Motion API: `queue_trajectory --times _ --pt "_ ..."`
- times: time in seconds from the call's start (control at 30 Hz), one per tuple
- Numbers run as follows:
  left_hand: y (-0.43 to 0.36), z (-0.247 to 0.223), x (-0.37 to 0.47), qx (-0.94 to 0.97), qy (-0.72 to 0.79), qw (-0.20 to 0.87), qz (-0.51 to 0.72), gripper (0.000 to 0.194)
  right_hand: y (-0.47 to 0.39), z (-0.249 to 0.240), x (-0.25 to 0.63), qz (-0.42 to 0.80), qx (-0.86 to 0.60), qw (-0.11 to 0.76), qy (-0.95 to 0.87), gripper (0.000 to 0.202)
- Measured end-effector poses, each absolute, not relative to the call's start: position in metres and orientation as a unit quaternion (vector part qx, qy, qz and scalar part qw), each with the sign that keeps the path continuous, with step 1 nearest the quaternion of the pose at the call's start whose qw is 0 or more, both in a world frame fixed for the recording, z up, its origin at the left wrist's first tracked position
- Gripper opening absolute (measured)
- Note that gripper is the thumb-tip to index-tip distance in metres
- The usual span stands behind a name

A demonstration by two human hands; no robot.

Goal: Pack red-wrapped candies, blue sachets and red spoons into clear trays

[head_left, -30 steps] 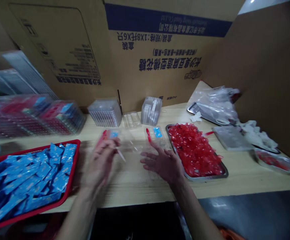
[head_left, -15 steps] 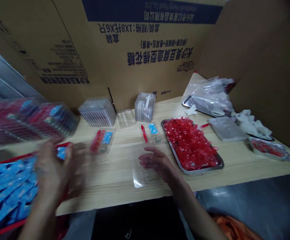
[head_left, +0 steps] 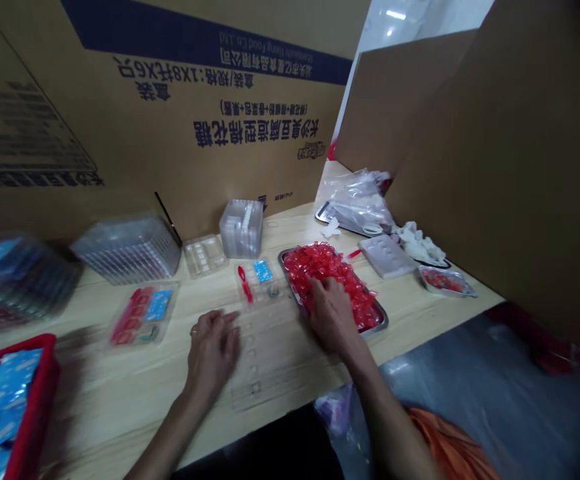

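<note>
My right hand reaches down into a heap of small red clear-wrapped packets on a metal tray. Its fingers curl closed on the packets, the fingertips hidden among them. Slightly blurred, my left hand is beside a clear plastic box, thumb and forefinger apart near its left edge; no packet shows in it. Behind stands another clear box with a red fork-like piece and a blue packet. Farther left, a filled box holds red pieces and a blue packet.
A red basket of blue packets stands front left. Stacked clear trays and smaller stacked boxes line the back, before a large carton. Plastic bags and a white tray lie at the right.
My left hand has left the blue packets and come over to the clear box. My right hand has moved from that box into the red packets. The view has turned right.
</note>
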State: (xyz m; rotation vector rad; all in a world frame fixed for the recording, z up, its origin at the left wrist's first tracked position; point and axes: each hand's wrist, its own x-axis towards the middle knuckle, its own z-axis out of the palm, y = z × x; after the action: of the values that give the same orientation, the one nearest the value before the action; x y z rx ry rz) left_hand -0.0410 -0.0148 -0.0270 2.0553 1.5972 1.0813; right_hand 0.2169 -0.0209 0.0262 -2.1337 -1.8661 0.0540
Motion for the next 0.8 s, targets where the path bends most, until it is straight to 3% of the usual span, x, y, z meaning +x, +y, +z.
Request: queue_trajectory --times 0.07,0.13,0.2,0.27,0.33,0.4,0.5,0.67,0.8 --pt "-0.023 -0.031 -0.035 0.779 0.525 0.078 0.335 0.027 -0.014 0.024 0.232 -0.013 -0.757 0.072 -0.649 0.035" --pt "-0.027 -0.032 -0.031 0.817 0.501 0.054 0.28 0.027 -0.008 0.02 0.242 -0.015 -0.756 0.047 -0.652 0.03" --pt "-0.025 -0.028 -0.03 0.822 0.507 0.049 0.253 0.028 -0.002 0.016 0.248 -0.009 -0.76 0.079 -0.645 0.028" --pt "-0.021 -0.018 -0.029 0.804 0.518 0.071 0.282 0.026 0.0 0.014 0.248 0.012 -0.761 0.164 -0.627 0.025" --pt "-0.019 -0.003 -0.023 0.768 0.512 0.162 0.35 0.025 -0.002 0.013 0.239 0.089 -0.722 0.279 -0.627 0.022" --pt "-0.021 0.012 -0.011 0.687 0.5 0.34 0.404 0.029 -0.007 0.011 0.22 0.208 -0.637 0.37 -0.643 0.019" --pt "-0.024 0.022 0.011 0.486 0.477 0.587 0.438 0.042 -0.02 0.005 0.178 0.293 -0.537 0.419 -0.671 0.02" --pt "-0.021 0.012 0.011 0.313 0.47 0.659 0.497 0.041 -0.032 -0.002 0.136 0.284 -0.515 0.433 -0.683 0.035" --pt "-0.018 0.011 -0.014 0.249 0.448 0.695 0.505 0.037 -0.029 -0.006 0.137 0.347 -0.521 0.432 -0.649 0.028"
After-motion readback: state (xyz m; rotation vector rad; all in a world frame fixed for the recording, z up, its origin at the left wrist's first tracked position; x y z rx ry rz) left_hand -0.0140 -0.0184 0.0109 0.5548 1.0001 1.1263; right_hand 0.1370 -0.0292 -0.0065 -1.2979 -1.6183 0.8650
